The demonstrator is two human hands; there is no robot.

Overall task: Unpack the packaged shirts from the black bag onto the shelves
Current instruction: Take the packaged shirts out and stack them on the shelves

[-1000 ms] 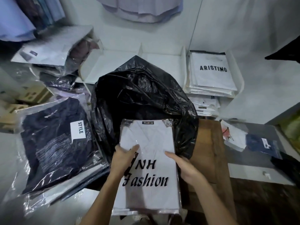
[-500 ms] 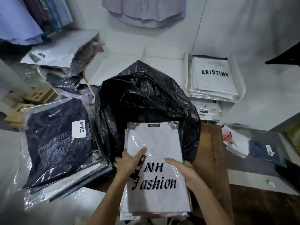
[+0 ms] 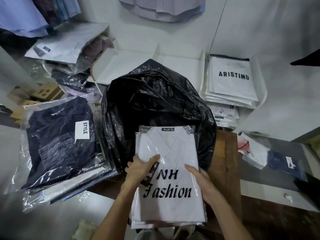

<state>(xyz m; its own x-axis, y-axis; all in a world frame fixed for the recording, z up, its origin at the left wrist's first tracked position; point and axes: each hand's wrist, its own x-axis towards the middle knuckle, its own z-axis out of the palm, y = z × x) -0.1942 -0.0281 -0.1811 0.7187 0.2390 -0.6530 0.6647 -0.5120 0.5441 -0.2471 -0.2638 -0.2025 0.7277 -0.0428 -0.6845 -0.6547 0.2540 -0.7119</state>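
Note:
A stack of white shirts in clear packaging (image 3: 168, 201), printed "NH Fashion", lies half out of the open black bag (image 3: 155, 101) in front of me. My left hand (image 3: 140, 168) grips the stack's left edge, thumb on top. My right hand (image 3: 201, 184) grips its right edge, thumb across the plastic. Behind the bag stand white shelves (image 3: 128, 64); the two compartments nearest the bag show bare white floor. The compartment on the right holds a pile of white "ARISTINO" packages (image 3: 232, 84).
Dark packaged shirts with a "STYLE" label (image 3: 60, 144) are piled on the left. More bagged shirts (image 3: 69, 51) sit at the back left. A wooden stool (image 3: 223, 167) stands under the bag. Loose packages (image 3: 270, 156) lie on a low surface at right.
The white stack has slid a little further out of the bag toward me, both hands keeping the same hold on its edges. The view has shifted slightly.

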